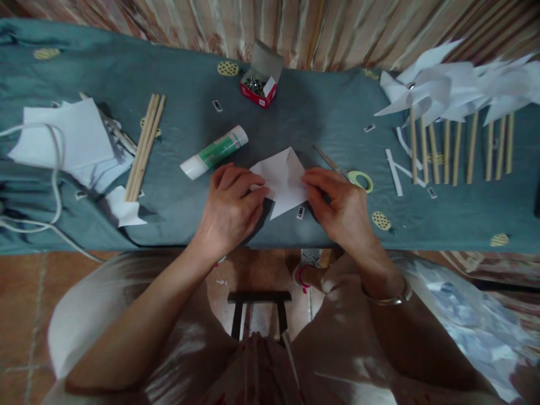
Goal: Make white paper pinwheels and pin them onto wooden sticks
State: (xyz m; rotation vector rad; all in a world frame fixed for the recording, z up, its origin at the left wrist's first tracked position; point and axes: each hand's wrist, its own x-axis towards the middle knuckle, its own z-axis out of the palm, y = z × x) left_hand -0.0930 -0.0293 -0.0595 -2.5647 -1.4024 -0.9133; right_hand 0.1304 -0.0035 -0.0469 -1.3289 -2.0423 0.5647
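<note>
Between my two hands is a piece of white paper (287, 179), partly folded, with pointed corners at its top and bottom. My left hand (230, 205) pinches its left side with thumb and fingers. The right edge is gripped by my right hand (337, 205), which wears a bracelet at the wrist. Just beyond my left hand lies a glue stick (216, 152) with a green label. A pair of scissors (358, 180) with pale green handles rests beside my right hand, its handles partly behind the fingers.
An open red box of metal pins (258, 87) stands at the back. Several paper pinwheels (447, 84) on wooden sticks lie at right, near thin paper strips (396, 171). At left are stacked paper sheets (63, 138), wooden sticks (145, 147) and a white cable (57, 169).
</note>
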